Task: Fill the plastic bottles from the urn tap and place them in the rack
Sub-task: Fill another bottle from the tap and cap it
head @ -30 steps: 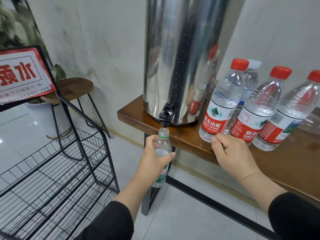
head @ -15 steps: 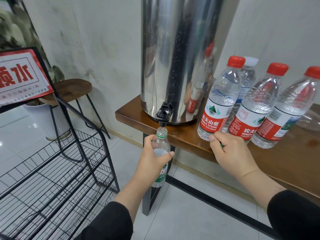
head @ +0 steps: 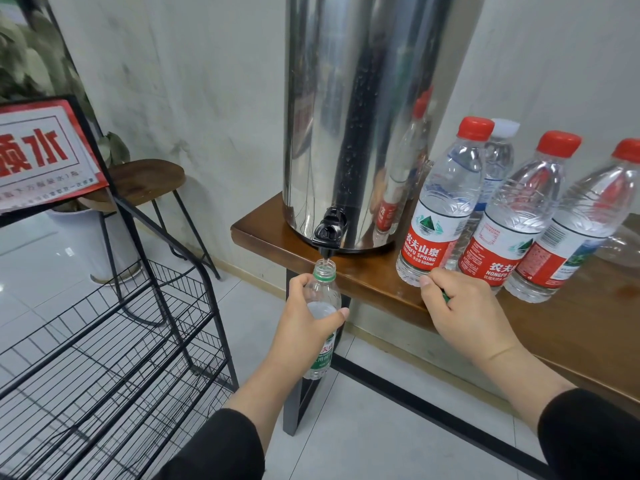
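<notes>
**Bottle filling under the urn tap**

Pale walls and floor tiles surround a wooden table (head: 571, 344) on the right, bearing the steel urn (head: 360, 116); a black wire rack (head: 114, 344) stands near left. Left hand (head: 304, 327) grips the open bottle (head: 320, 296) beneath the tap (head: 329, 233); keep its mouth centred and upright. Right hand (head: 464, 306) curls round something small and green, probably the cap.

Four capped bottles (head: 440, 209), one open bottle (head: 322, 299), one urn (head: 360, 116), one rack (head: 104, 341), one stool (head: 145, 178)
</notes>
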{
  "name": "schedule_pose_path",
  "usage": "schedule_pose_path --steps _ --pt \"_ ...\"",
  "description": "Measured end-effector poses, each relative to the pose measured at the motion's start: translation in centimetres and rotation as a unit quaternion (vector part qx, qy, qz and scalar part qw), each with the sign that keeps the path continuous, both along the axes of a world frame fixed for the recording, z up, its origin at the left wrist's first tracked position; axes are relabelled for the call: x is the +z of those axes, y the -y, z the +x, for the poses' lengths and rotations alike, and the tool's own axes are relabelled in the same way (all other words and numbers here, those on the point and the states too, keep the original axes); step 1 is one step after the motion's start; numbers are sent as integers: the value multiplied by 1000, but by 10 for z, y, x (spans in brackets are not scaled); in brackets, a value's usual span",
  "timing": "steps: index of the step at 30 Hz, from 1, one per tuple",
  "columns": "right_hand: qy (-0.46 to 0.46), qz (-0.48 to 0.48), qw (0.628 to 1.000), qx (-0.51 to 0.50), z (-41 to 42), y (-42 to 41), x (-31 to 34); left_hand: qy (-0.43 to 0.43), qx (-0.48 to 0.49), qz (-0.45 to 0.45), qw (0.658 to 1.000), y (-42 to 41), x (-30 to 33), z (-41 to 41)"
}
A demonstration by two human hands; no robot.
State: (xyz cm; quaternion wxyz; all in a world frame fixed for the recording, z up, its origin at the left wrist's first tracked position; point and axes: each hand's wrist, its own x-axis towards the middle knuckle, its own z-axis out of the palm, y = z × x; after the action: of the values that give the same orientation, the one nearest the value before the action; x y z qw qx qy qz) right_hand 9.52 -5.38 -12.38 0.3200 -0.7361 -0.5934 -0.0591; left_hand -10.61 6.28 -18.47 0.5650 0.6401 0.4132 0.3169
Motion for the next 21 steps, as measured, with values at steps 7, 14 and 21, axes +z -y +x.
schedule_pose_path --steps 7,14,21 --pt "2 -9 1000 -9 -1 1 1 -8 -5 3 1000 -1 2 -2" --pt "-2 -11 1000 -12 -1 1 1 -3 -4 0 1000 0 2 -1" --pt "0 -16 1000 -16 0 0 -1 -4 -2 0 1000 1 4 -1"
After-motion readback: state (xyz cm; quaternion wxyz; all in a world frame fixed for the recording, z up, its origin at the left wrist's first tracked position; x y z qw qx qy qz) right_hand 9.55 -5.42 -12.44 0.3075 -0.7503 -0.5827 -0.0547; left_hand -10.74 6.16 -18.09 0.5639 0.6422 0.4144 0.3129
